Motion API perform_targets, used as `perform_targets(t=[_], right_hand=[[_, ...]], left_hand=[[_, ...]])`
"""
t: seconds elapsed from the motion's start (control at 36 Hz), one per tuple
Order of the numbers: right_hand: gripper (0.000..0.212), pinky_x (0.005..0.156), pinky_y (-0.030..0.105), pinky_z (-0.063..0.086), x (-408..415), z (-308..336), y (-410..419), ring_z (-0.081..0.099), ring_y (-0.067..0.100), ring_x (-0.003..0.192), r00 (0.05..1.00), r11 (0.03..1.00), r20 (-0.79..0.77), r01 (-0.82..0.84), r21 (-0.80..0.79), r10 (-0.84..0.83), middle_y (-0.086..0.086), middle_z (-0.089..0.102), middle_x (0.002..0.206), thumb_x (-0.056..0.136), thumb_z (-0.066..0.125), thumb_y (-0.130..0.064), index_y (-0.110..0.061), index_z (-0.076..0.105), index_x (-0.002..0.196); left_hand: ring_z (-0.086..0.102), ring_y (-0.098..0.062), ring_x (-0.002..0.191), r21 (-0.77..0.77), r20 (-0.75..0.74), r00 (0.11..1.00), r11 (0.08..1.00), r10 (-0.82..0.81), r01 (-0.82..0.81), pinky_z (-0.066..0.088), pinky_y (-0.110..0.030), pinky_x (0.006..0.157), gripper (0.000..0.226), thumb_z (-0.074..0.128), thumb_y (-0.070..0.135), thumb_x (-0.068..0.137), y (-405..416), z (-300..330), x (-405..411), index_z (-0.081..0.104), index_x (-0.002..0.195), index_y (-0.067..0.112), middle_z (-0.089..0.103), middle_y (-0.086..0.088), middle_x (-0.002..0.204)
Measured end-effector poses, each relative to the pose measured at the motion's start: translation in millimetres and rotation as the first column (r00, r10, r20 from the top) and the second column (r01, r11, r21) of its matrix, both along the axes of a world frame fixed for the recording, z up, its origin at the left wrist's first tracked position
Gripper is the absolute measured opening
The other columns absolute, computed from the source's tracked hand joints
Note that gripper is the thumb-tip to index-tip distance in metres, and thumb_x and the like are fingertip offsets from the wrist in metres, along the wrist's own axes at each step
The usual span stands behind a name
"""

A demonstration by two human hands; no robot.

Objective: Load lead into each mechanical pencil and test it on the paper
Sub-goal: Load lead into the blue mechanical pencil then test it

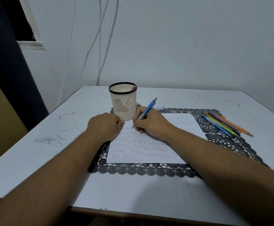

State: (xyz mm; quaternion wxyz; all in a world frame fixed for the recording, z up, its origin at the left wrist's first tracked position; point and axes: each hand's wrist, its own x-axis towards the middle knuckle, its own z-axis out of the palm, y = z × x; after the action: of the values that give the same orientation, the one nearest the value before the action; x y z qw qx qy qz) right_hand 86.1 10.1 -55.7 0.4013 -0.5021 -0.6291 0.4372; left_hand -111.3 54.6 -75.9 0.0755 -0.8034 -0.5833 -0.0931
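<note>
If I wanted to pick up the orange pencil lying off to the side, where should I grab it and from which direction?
Probably pinch the orange pencil around mid-barrel, coming straight down from above. It lies flat at the outer edge of the bundle of pencils, partly on the black lace mat, so its outer long side is free. The right hand, now writing with the blue pencil, is nearest.

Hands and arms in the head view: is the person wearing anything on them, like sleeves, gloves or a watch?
Nothing shows. The left hand and right hand are ungloved, with no rings visible on the fingers. Both forearms are bare up to the frame edge: no sleeves, watch, bracelet or markings.
</note>
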Motion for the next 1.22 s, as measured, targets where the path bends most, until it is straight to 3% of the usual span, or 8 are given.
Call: perform_targets(t=[0.11, 0.17, 0.33, 0.47, 0.83, 0.94, 1.22], right_hand=[[0.016, 0.061, 0.027, 0.056, -0.3, 0.8, -1.7, 0.063, 0.023, 0.069, 1.0, 1.0, 0.014, 0.001, 0.001, -0.001, 0.029, 0.064, 0.086, 0.091, 0.069, 0.005, -0.006, 0.061, 0.083], [0.015, 0.058, 0.024, 0.054, 0.1, 1.7, -3.0, 0.061, 0.02, 0.065, 0.999, 0.999, -0.013, -0.037, -0.012, 0.037, 0.022, 0.062, 0.08, 0.09, 0.069, 0.008, -0.004, 0.062, 0.083], [0.015, 0.058, 0.03, 0.052, 5.9, -0.2, -3.2, 0.06, 0.02, 0.062, 0.998, 1.0, -0.054, -0.024, 0.001, 0.024, 0.014, 0.06, 0.074, 0.091, 0.069, 0.006, -0.004, 0.061, 0.083], [0.012, 0.058, 0.023, 0.053, 4.6, 2.7, -9.8, 0.061, 0.015, 0.06, 0.997, 0.997, -0.042, -0.072, 0.005, 0.072, 0.017, 0.061, 0.079, 0.091, 0.069, 0.008, -0.001, 0.062, 0.086], [0.016, 0.059, 0.027, 0.052, 2.2, 0.5, -6.0, 0.059, 0.024, 0.067, 0.998, 0.998, -0.005, -0.062, 0.005, 0.062, 0.019, 0.062, 0.078, 0.091, 0.068, 0.007, -0.005, 0.061, 0.083], [0.021, 0.064, 0.027, 0.054, 3.9, -0.3, -7.2, 0.06, 0.021, 0.068, 0.996, 0.996, -0.03, -0.086, -0.011, 0.086, 0.013, 0.06, 0.076, 0.09, 0.068, 0.009, -0.007, 0.06, 0.079], [0.02, 0.057, 0.023, 0.052, 2.8, 0.8, -7.7, 0.06, 0.019, 0.063, 0.997, 0.997, -0.02, -0.075, 0.025, 0.076, 0.019, 0.062, 0.077, 0.09, 0.067, 0.008, -0.006, 0.06, 0.079]], left_hand=[[0.058, -0.016, 0.074, -0.008, 0.001, 1.0, 1.0, 0.003, -0.003, 0.051, -0.033, 0.07, 0.039, 0.036, 0.048, 0.106, -0.9, 0.2, 0.7, 0.058, 0.08, 0.027, 0.058, 0.007, 0.077], [0.058, -0.016, 0.074, -0.008, -0.003, 1.0, 1.0, 0.001, -0.001, 0.052, -0.033, 0.071, 0.039, 0.036, 0.049, 0.106, -0.8, 0.5, 0.5, 0.058, 0.081, 0.027, 0.059, 0.007, 0.077], [0.06, -0.018, 0.078, -0.011, -0.002, 1.0, 1.0, 0.003, -0.003, 0.055, -0.037, 0.076, 0.04, 0.036, 0.049, 0.106, -0.7, 0.8, -0.4, 0.054, 0.077, 0.028, 0.06, 0.006, 0.08], [0.058, -0.016, 0.073, 0.006, 0.007, 1.0, 1.0, 0.004, -0.004, 0.054, -0.035, 0.073, 0.045, 0.036, 0.05, 0.105, 0.7, -1.2, 0.4, 0.044, 0.067, 0.027, 0.058, 0.007, 0.075], [0.058, -0.014, 0.071, 0.006, 0.019, 1.0, 1.0, 0.007, -0.007, 0.055, -0.036, 0.072, 0.044, 0.037, 0.049, 0.105, 1.6, -0.9, -0.7, 0.049, 0.069, 0.027, 0.059, 0.007, 0.074], [0.057, -0.014, 0.07, 0.005, 0.027, 1.0, 1.0, -0.003, 0.002, 0.054, -0.035, 0.071, 0.046, 0.037, 0.049, 0.105, 2.1, -2.2, 0.0, 0.047, 0.067, 0.026, 0.058, 0.007, 0.072], [0.058, -0.016, 0.072, 0.018, 0.019, 1.0, 1.0, -0.007, 0.007, 0.053, -0.034, 0.07, 0.045, 0.036, 0.05, 0.105, 2.6, -2.7, -0.7, 0.045, 0.067, 0.026, 0.057, 0.006, 0.074]])
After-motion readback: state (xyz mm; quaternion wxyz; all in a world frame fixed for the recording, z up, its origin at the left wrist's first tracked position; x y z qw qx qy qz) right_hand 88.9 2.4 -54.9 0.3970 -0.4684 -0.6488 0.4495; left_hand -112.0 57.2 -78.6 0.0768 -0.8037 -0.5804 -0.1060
